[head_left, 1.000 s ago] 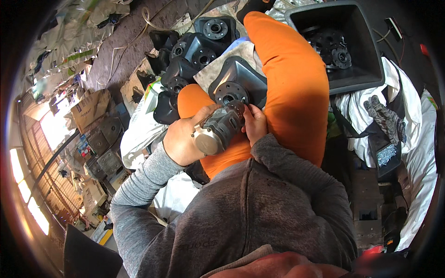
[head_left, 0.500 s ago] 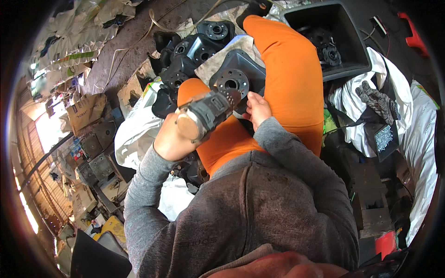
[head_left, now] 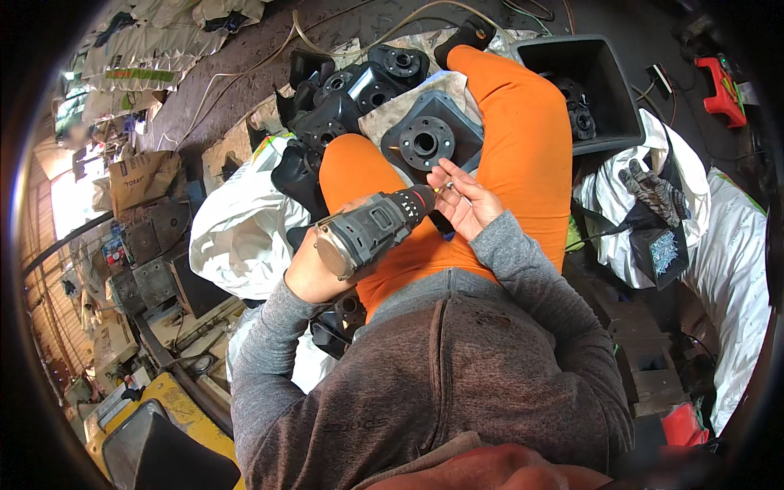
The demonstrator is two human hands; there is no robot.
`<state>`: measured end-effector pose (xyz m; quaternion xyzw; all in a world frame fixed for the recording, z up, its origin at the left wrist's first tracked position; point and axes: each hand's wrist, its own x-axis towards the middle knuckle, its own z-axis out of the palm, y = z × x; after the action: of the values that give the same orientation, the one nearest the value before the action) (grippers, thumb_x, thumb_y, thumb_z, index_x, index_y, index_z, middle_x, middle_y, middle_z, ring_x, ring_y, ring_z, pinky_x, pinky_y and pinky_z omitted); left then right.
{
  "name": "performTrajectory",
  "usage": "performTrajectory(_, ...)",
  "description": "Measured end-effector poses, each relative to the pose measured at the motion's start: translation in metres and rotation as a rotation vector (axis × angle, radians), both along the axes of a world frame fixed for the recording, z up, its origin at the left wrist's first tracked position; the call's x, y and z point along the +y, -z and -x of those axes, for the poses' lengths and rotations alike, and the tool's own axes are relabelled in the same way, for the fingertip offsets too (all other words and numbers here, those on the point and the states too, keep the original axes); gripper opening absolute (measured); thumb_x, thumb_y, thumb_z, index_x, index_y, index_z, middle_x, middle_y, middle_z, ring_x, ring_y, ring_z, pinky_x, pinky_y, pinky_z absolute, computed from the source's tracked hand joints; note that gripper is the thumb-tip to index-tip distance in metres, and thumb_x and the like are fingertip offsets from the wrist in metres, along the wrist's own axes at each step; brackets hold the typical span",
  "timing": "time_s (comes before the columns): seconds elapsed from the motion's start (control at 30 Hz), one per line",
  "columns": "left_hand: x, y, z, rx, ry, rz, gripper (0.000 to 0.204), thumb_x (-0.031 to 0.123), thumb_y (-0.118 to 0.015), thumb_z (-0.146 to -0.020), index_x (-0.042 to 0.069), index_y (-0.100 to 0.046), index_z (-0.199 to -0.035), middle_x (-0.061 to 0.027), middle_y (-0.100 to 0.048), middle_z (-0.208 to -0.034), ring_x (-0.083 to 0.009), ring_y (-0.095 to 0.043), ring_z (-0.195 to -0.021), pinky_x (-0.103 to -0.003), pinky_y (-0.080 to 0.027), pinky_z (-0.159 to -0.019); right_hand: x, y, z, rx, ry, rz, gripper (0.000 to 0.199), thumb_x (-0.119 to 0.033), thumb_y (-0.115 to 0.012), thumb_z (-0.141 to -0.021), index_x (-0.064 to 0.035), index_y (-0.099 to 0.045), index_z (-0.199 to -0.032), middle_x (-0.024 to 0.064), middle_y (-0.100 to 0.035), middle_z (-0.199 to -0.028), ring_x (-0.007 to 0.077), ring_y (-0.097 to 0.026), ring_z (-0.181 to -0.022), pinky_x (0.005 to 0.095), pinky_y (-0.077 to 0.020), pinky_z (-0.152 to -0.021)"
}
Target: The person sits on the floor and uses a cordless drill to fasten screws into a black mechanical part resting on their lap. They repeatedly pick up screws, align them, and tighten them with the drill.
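- Drill (head_left: 371, 230) is now pointing rightward across the lap, its nose standing clear of the flange — a second ago it was covering the flange's near rim.
- Left hand (head_left: 314, 273) is wrapping closed around the drill's grip, partly hidden under the tool's body.
- Right hand (head_left: 475, 211) is turning its palm more upward than half a second ago, and its half-curled fingers are meeting the drill's nose. A small pale piece (head_left: 449, 187) is showing there; I cannot tell whether the fingers are pinching it or whether it is sitting in the drill.
- Round black flange (head_left: 413, 140) is lying face up on the black housing (head_left: 464, 135), between the legs in orange trousers (head_left: 527, 163), with its ring of holes now showing whole. A pale cloth (head_left: 454, 85) is lying along the housing's far side.
- That change is seemingly putting the handling at the drill's tip — the flange itself is being left untouched, as far as the view is showing.
- Off to the right, a tray of small silver screws (head_left: 664, 250) is resting near a patterned glove (head_left: 653, 193), and a black bin (head_left: 608, 145) is holding dark round parts.
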<state>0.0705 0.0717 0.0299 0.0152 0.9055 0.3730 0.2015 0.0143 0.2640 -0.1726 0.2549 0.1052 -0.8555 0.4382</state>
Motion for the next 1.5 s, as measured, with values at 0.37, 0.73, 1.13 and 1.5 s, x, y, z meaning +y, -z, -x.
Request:
performTrajectory(0.37,-0.006,-0.001,0.003,-0.072,0.013,0.024,0.058,0.010,-0.074,-0.074,0.002,-0.053,-0.127,-0.0153,-0.060,-0.126,-0.0284,-0.063,-0.108,-0.036,-0.050,-0.091,-0.009,-0.011,0.001,-0.034,-0.030,-0.044,0.034,-0.014,-0.043,-0.101,-0.0049,-0.047,-0.134,0.0091,-0.059,-0.125,0.0212,-0.056,-0.120,0.0369,-0.0492,-0.099)
performTrajectory(0.73,-0.031,0.011,0.055,0.191,0.243,0.165,0.054,0.005,-0.073,-0.074,-0.001,-0.055,-0.125,-0.0131,-0.066,-0.108,-0.0242,-0.064,-0.094,-0.036,-0.050,-0.087,-0.021,0.013,0.001,-0.119,-0.087,-0.477,0.042,-0.027,-0.058,-0.097,-0.0087,-0.046,-0.133,-0.0004,-0.053,-0.100,0.0064,-0.046,-0.064,0.0260,-0.0482,-0.062)
performTrajectory(1.13,-0.046,0.039,0.119,-0.217,-0.004,0.171,0.048,0.016,-0.076,-0.076,0.004,-0.059,-0.120,-0.0142,-0.069,-0.100,-0.0269,-0.069,-0.089,-0.034,-0.054,-0.081,-0.051,0.032,0.026,-0.017,-0.145,-0.692,0.027,-0.039,-0.067,-0.091,-0.0144,-0.059,-0.096,-0.0103,-0.046,-0.073,0.0013,-0.034,-0.055,0.0186,-0.0345,-0.049)
performTrajectory(1.5,-0.029,0.037,0.154,-0.172,0.224,0.253,0.050,0.016,-0.072,-0.074,0.008,-0.056,-0.121,-0.0118,-0.066,-0.102,-0.0288,-0.068,-0.085,-0.036,-0.055,-0.075,-0.055,0.031,0.030,0.043,-0.216,-0.760,0.030,-0.038,-0.063,-0.092,-0.0092,-0.058,-0.096,-0.0026,-0.058,-0.088,0.0076,-0.048,-0.073,0.0240,-0.0407,-0.056)
